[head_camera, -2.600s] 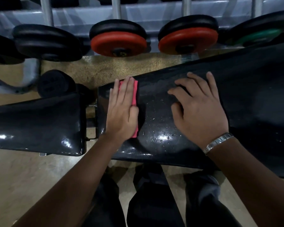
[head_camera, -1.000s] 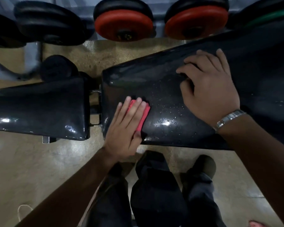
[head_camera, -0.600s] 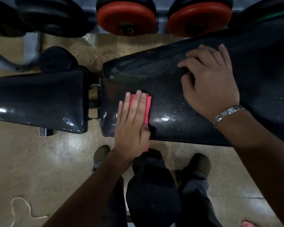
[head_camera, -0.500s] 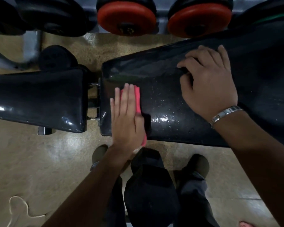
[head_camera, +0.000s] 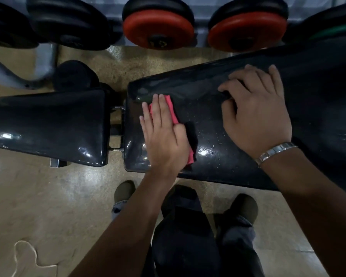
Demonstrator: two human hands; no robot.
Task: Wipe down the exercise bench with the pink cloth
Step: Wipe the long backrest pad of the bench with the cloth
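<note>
At the frame centre, the left hand (head_camera: 164, 134) lies flat and open on the pink cloth (head_camera: 173, 114), pressing it onto the black bench (head_camera: 208, 136). Farther right, the right hand (head_camera: 256, 114) rests open on the bench, fingers slightly bent.

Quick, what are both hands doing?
Left hand: open, flat on the pink cloth.
Right hand: open, resting on the bench, holding nothing.

pink cloth (head_camera: 171, 110): folded, flat on pad's left end | exercise bench (head_camera: 208, 100): black, glossy, droplet-speckled
</note>
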